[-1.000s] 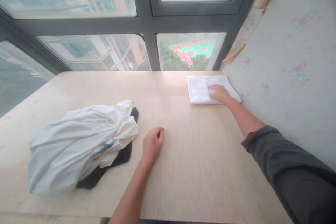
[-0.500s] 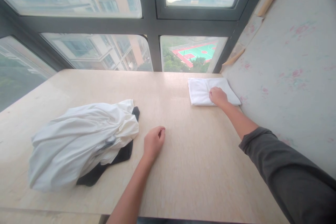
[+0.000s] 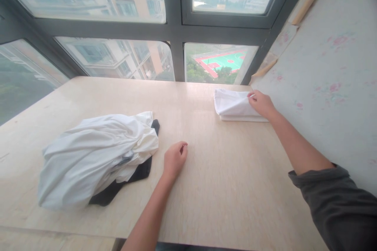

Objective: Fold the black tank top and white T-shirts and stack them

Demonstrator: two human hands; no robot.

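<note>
Our right hand (image 3: 262, 104) has moved to the right since a moment ago, and the top of the small white cloth (image 3: 232, 100) has come up with it, so a lower layer shows along the near edge. Close to us, a dark sleeve (image 3: 338, 200) is rolled up on our right arm. Our left hand (image 3: 175, 160) rests on the table (image 3: 206, 172), fingers curled in, thumb and pointing finger close together. Just left of it lies a big crumpled white cloth (image 3: 85, 153) with a black cloth (image 3: 141, 170) poking out from under it. Farther off, the small cloth sits folded near the back right corner, beside the flowery wall (image 3: 338, 106). Our right fingers pinch its top layer. Behind the table stands the gray window frame (image 3: 178, 33). Far below outside is a green and red ball court (image 3: 229, 62).
</note>
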